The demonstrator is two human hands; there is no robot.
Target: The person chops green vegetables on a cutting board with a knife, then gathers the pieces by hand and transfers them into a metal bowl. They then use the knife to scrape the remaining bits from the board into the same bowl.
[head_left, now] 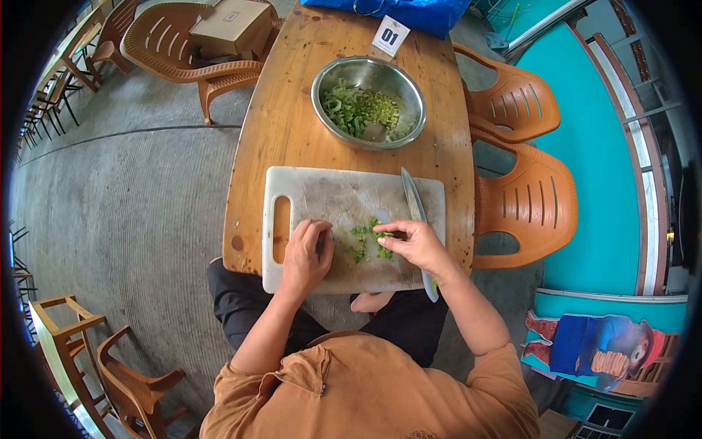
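A white cutting board (pixel 336 192) lies on the wooden table, its slot handle at the left. Small chopped green pieces (pixel 360 247) are scattered on its middle. My left hand (pixel 308 252) rests over the board left of them, fingers curled; what they hold, if anything, is hidden. My right hand (pixel 411 243) is at the right edge of the greens, thumb and fingertips pinched on some green pieces. A knife (pixel 414 197) lies along the board's right side, blade pointing away, handle passing beside my right wrist. Beyond the board stands a steel bowl (pixel 417 95) holding chopped greens.
The wooden table (pixel 285 102) carries a number 01 card (pixel 390 36) and a blue bag (pixel 431 13) at its far end. Brown plastic chairs (pixel 530 197) stand at the right. Another chair (pixel 164 44) with a cardboard box (pixel 232 25) is at the upper left.
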